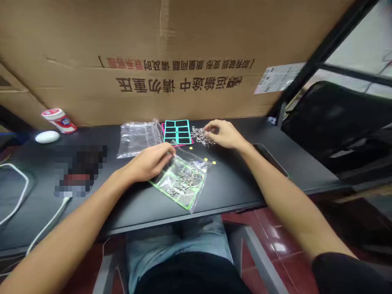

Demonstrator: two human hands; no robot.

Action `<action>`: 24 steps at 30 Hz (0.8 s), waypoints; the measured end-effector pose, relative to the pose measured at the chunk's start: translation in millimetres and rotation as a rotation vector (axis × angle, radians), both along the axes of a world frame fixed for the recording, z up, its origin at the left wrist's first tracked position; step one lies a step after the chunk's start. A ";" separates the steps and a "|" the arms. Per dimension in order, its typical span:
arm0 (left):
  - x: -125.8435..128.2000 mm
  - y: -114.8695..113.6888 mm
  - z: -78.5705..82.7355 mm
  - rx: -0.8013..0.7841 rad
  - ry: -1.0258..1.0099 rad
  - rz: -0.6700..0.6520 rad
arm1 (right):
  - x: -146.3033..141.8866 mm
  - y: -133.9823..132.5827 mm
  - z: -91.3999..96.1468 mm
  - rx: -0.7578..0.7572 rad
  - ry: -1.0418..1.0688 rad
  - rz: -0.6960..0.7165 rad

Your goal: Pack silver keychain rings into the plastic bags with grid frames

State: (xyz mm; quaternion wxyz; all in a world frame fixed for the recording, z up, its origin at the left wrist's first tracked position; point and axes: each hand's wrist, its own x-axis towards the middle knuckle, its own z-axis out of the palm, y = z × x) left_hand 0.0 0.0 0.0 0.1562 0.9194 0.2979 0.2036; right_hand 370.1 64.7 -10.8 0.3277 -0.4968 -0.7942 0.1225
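My left hand (151,161) rests on the black desk (239,183) with its fingers closed on the edge of a clear plastic bag (180,181). That bag has a green border and holds several metal key rings. My right hand (222,134) is farther back, its fingers pinched into a loose pile of metal key rings (199,136). A teal and black card (177,132) on a pink sheet lies between my hands, by the pile. Small yellow dots (206,159) sit on the desk near the bag.
An empty clear bag (136,139) lies left of the card. A large cardboard box (171,53) walls the back of the desk. At far left stand a red and white container (59,119), a white mouse (47,136) and white cables (18,196). A black chair (337,118) is at right.
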 end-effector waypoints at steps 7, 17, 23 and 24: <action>-1.0 -0.8 1.3 -0.004 -0.006 0.013 | -5.1 1.0 -1.7 0.049 0.083 -0.007; -1.0 -0.2 1.5 0.003 -0.017 0.000 | -7.3 -3.1 16.0 -0.205 0.772 0.042; -0.8 -0.1 0.1 0.011 -0.011 0.008 | -26.4 -27.5 27.5 -0.390 0.740 0.176; -0.7 -0.1 -0.3 0.014 -0.012 0.010 | -30.9 -32.6 30.2 -0.405 0.721 0.214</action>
